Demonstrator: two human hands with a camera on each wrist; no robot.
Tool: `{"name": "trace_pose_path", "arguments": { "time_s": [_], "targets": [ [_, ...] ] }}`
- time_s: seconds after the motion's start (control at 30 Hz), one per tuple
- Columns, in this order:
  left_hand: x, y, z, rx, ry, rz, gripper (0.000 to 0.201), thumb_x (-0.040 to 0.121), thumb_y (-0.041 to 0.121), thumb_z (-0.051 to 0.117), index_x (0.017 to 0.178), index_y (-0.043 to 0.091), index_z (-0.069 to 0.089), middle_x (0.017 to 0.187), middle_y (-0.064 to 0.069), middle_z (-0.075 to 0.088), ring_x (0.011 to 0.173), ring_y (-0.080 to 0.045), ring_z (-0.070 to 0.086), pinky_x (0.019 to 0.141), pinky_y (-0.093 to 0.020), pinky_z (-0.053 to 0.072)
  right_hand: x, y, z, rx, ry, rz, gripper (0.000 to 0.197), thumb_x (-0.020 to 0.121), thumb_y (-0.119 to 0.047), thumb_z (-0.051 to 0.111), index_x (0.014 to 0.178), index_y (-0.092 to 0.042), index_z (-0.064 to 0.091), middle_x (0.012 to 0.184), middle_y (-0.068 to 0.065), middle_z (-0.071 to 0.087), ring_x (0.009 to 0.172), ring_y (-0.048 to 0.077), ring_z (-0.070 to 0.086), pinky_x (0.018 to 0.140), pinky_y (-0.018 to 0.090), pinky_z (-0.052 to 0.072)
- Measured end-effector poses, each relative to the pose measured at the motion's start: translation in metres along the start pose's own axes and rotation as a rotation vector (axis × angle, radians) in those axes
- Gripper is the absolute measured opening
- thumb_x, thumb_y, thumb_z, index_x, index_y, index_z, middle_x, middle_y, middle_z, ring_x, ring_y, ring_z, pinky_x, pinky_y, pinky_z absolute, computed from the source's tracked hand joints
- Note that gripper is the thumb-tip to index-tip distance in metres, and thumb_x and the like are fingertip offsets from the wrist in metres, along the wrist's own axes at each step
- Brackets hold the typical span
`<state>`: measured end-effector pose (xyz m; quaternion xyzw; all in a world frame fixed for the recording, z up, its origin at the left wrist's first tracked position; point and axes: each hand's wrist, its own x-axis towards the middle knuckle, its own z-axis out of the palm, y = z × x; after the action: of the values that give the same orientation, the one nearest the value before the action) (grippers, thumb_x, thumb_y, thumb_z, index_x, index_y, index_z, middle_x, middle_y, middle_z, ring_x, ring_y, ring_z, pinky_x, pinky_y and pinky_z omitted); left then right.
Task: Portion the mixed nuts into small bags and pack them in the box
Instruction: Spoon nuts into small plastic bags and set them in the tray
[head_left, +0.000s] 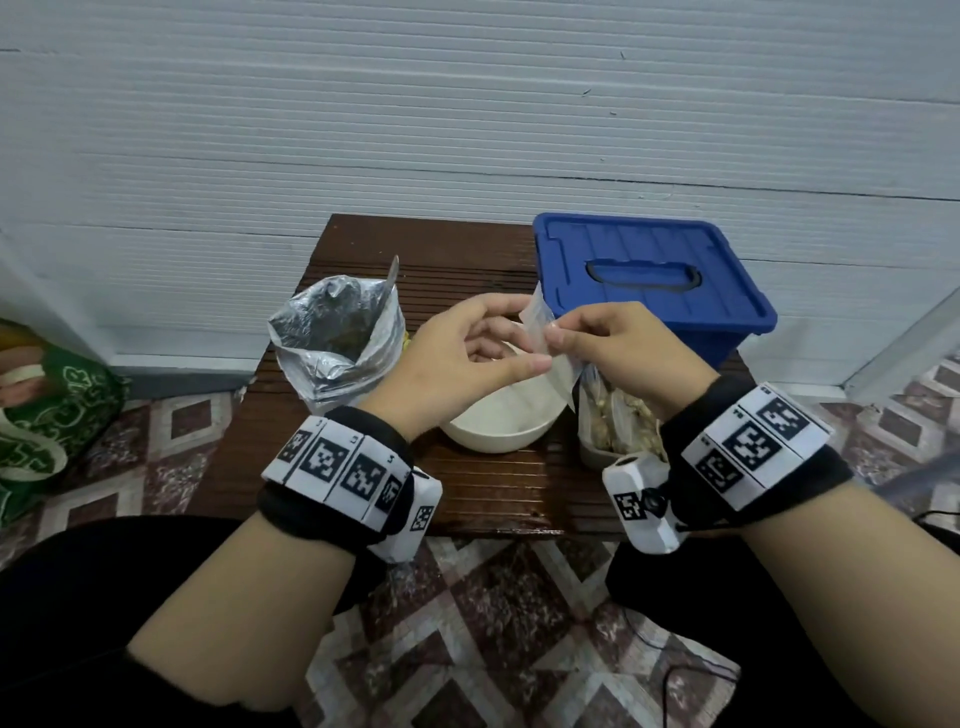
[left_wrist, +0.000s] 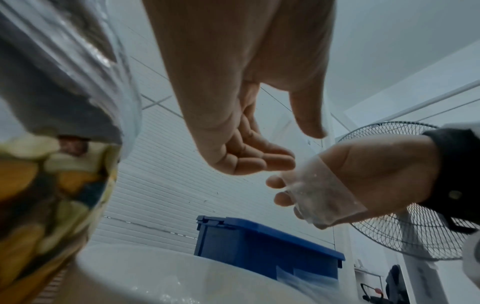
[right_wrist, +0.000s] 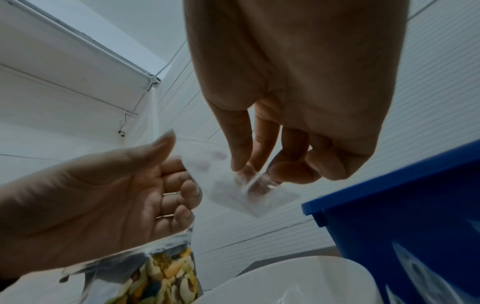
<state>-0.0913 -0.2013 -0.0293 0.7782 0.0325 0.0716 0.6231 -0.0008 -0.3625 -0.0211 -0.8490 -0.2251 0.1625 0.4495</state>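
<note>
Both hands hold a small clear empty bag (head_left: 535, 325) (right_wrist: 223, 185) above the white bowl (head_left: 498, 431). My right hand (head_left: 558, 332) (right_wrist: 244, 170) pinches its right edge between thumb and fingers. My left hand (head_left: 524, 338) (right_wrist: 179, 164) holds its left edge, index finger on top and thumb below. The open foil bag of mixed nuts (head_left: 337, 343) (right_wrist: 161, 273) stands to the left of the bowl. The blue box (head_left: 649, 280) (left_wrist: 259, 242) sits at the back right with its lid shut.
Several filled small bags (head_left: 618, 421) lie under my right wrist on the dark wooden table (head_left: 467, 493). A spoon handle (head_left: 393, 270) sticks out of the foil bag. A green bag (head_left: 47, 415) lies on the floor left; a fan (left_wrist: 415, 185) stands right.
</note>
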Motion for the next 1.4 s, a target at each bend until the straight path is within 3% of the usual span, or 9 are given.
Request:
{"name": "trace_pose_path", "arguments": {
  "time_s": [0.2,0.47,0.6,0.67,0.77,1.03,1.13,1.27,1.4],
  "targets": [
    [0.003,-0.005,-0.003,0.021,-0.023,0.028,0.066,0.058,0.038,0.081,0.120,0.036,0.058,0.105,-0.003,0.065,0.082,-0.008,0.064,0.082,-0.023,0.051,-0.003,-0.002,0.002,-0.002,-0.050,-0.032,0.016,0.090,-0.029,0.063,0.092,-0.017,0.073,0.092,0.003,0.072,0.090,0.015,0.064,0.085,0.031,0.049],
    [0.002,-0.005,-0.003,0.199,-0.009,0.074,0.065,0.056,0.045,0.083,0.117,0.037,0.060,0.122,0.016,0.053,0.106,0.005,0.053,0.088,-0.021,0.049,-0.004,-0.006,0.005,-0.046,-0.122,-0.063,0.017,0.091,-0.024,0.062,0.099,-0.016,0.074,0.097,0.004,0.072,0.095,0.018,0.064,0.087,0.030,0.048],
    [0.003,-0.008,-0.003,0.192,0.025,0.094,0.056,0.063,0.033,0.087,0.112,0.031,0.059,0.121,0.018,0.058,0.114,0.006,0.051,0.098,-0.025,0.043,-0.004,-0.008,0.004,0.015,-0.024,-0.012,0.018,0.091,-0.032,0.061,0.101,-0.022,0.072,0.097,-0.002,0.071,0.090,0.007,0.062,0.081,0.021,0.047],
    [0.004,-0.009,-0.004,0.178,0.049,0.106,0.051,0.065,0.028,0.087,0.107,0.030,0.059,0.114,0.020,0.062,0.111,0.005,0.055,0.101,-0.028,0.043,-0.005,-0.013,0.000,0.104,0.054,0.024,0.026,0.091,-0.041,0.058,0.097,-0.020,0.072,0.091,-0.004,0.071,0.075,-0.002,0.059,0.068,0.014,0.043],
    [0.004,-0.011,-0.005,0.197,0.077,0.121,0.044,0.066,0.024,0.087,0.097,0.033,0.058,0.101,0.021,0.065,0.101,0.004,0.059,0.098,-0.026,0.047,-0.010,-0.021,-0.005,0.181,-0.025,0.057,0.032,0.085,-0.046,0.062,0.088,-0.016,0.074,0.082,0.000,0.073,0.060,0.002,0.051,0.057,0.016,0.035],
    [0.006,-0.015,-0.006,0.268,0.103,0.136,0.049,0.064,0.027,0.087,0.105,0.034,0.060,0.108,0.010,0.064,0.092,-0.004,0.063,0.088,-0.027,0.053,-0.009,-0.018,-0.002,0.170,0.052,0.036,0.011,0.086,-0.017,0.068,0.086,-0.007,0.072,0.075,0.002,0.072,0.050,-0.003,0.049,0.046,0.007,0.037],
    [0.005,-0.014,-0.006,0.231,0.110,0.124,0.051,0.064,0.028,0.087,0.107,0.036,0.061,0.108,0.013,0.063,0.090,0.001,0.063,0.088,-0.023,0.052,-0.009,-0.019,-0.004,0.123,0.063,-0.091,0.010,0.089,-0.011,0.063,0.093,-0.015,0.071,0.081,-0.001,0.070,0.061,-0.003,0.057,0.062,0.012,0.045],
    [0.005,-0.013,-0.010,0.164,0.091,0.089,0.052,0.064,0.031,0.087,0.111,0.032,0.064,0.109,0.013,0.066,0.096,-0.003,0.063,0.089,-0.027,0.053,-0.006,-0.013,-0.008,-0.233,-0.017,-0.395,0.037,0.088,-0.003,0.062,0.093,-0.040,0.067,0.098,-0.004,0.058,0.079,0.008,0.052,0.072,0.016,0.043],
    [0.003,-0.012,-0.011,0.145,0.090,0.055,0.041,0.066,0.030,0.085,0.103,0.032,0.067,0.104,0.014,0.066,0.092,-0.002,0.063,0.080,-0.017,0.049,-0.001,-0.003,-0.006,-0.475,0.070,-0.534,0.015,0.084,-0.022,0.070,0.094,-0.032,0.073,0.094,-0.002,0.052,0.091,0.020,0.050,0.080,0.039,0.045]
  ]
}}
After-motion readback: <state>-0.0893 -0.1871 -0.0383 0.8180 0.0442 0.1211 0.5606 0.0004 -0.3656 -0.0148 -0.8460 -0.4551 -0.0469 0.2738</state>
